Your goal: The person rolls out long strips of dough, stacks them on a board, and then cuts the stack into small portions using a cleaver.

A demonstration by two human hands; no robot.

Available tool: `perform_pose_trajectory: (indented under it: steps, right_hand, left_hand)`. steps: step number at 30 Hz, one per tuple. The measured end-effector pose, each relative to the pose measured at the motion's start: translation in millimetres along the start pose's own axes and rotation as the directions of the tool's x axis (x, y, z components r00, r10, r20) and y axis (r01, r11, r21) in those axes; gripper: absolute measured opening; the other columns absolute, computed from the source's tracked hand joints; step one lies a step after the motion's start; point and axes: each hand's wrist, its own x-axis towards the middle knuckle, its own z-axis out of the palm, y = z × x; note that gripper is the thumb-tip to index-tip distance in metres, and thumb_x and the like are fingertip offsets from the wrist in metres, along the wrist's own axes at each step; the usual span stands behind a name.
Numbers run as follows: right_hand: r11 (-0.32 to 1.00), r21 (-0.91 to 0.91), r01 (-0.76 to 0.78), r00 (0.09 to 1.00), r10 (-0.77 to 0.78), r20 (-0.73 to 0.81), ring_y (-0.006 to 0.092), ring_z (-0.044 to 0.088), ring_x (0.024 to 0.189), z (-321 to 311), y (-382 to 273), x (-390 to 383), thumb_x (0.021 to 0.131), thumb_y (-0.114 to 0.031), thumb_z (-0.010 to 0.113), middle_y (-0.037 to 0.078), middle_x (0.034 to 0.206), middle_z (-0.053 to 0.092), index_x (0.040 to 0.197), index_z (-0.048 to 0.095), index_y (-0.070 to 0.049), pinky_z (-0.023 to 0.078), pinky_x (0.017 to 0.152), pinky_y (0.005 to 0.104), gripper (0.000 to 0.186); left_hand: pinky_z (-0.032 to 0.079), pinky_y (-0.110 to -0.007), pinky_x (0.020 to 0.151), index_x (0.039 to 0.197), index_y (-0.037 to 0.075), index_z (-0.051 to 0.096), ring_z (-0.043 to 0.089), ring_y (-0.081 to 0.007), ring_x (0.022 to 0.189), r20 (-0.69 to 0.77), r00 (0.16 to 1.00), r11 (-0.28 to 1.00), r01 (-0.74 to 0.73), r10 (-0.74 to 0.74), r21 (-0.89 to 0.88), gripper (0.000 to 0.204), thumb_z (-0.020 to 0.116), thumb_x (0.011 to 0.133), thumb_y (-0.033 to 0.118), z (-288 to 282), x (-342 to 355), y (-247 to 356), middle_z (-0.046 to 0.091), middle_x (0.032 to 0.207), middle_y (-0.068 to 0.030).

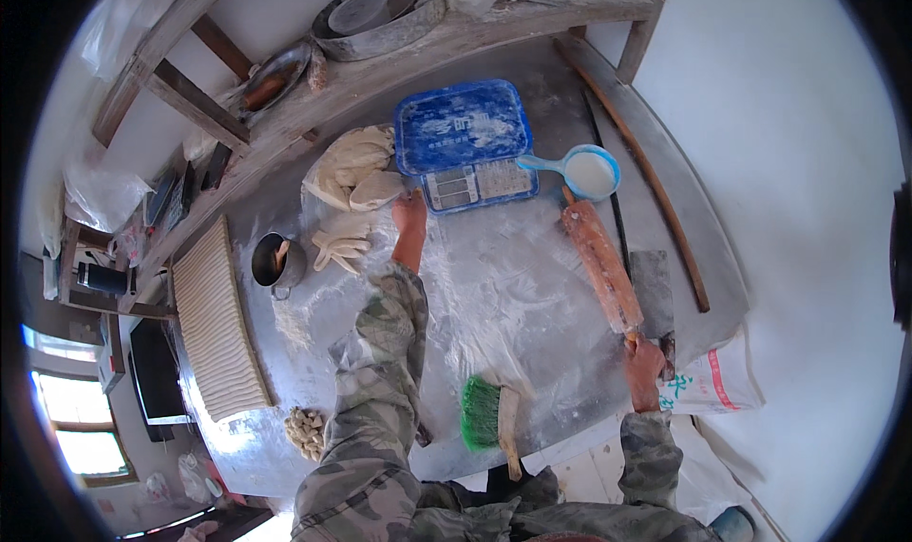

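Note:
My left hand [409, 221] is closed by a lump of pale dough [347, 171], on something small that I cannot make out. Beside it stands a flour-dusted blue scale [465, 124]; a light-blue scoop [589, 171] with white contents rests at its right corner. My right hand [644, 371] grips the near handle of a large wooden rolling pin [598, 262], which lies angled on the floury metal table [503, 304]. A pale glove [337, 247] lies below the dough, near a dark metal pot [271, 262].
A green brush [483, 414] lies near the front edge. At left are a ridged pale mat [214, 323] and small pale pieces [306, 433]. A long stick [655, 190] and dark bar lie right. A wooden shelf [522, 15] with pans runs behind; a white wall [798, 162] bounds the right.

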Motion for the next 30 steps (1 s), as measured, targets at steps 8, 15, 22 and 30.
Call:
perform_pose_trajectory:
  steps: [8,15,22,30]
  right_hand:
    - [0.989,-0.140,-0.039,0.999,0.041,0.012,0.0396,0.068,0.070,6,33,-1,0.091,-0.031,0.067,0.021,0.075,0.069,0.100,0.071,-0.004,0.050,0.063,0.0513,0.029]
    - [0.987,-0.161,0.018,1.000,-0.022,-0.022,0.0389,0.066,0.069,17,35,1,0.091,-0.031,0.067,0.019,0.073,0.067,0.103,0.071,-0.004,0.049,0.064,0.0520,0.029]
    - [0.983,-0.181,-0.028,1.000,0.025,-0.018,0.0383,0.067,0.075,9,32,2,0.090,-0.030,0.068,0.017,0.076,0.068,0.096,0.071,-0.006,0.050,0.066,0.0517,0.025]
    - [0.998,-0.054,0.025,0.999,-0.027,-0.037,0.0404,0.067,0.075,9,11,11,0.089,-0.030,0.069,0.020,0.081,0.070,0.094,0.072,-0.005,0.050,0.067,0.0534,0.025]
  left_hand:
    - [0.051,-0.040,0.085,0.120,0.006,0.068,0.065,-0.0277,0.100,0.142,0.975,0.980,-0.183,0.171,0.075,0.037,0.060,0.096,0.034,82,33,12,0.070,0.114,-0.0102]
    - [0.050,-0.040,0.087,0.111,0.001,0.072,0.068,-0.0314,0.102,0.125,0.991,0.768,0.124,-0.058,-0.629,0.047,0.067,0.091,0.043,93,43,-1,0.074,0.110,-0.0157]
    - [0.051,-0.036,0.068,0.097,0.002,0.075,0.064,-0.0172,0.076,0.356,0.912,0.668,0.395,-0.204,-0.631,0.034,0.071,0.089,0.034,28,-52,16,0.071,0.089,-0.0062]
    - [0.051,-0.036,0.070,0.110,0.009,0.072,0.064,-0.0172,0.078,0.464,0.851,0.674,0.494,-0.245,-0.550,0.042,0.072,0.085,0.042,-77,-151,-61,0.069,0.092,-0.0024]
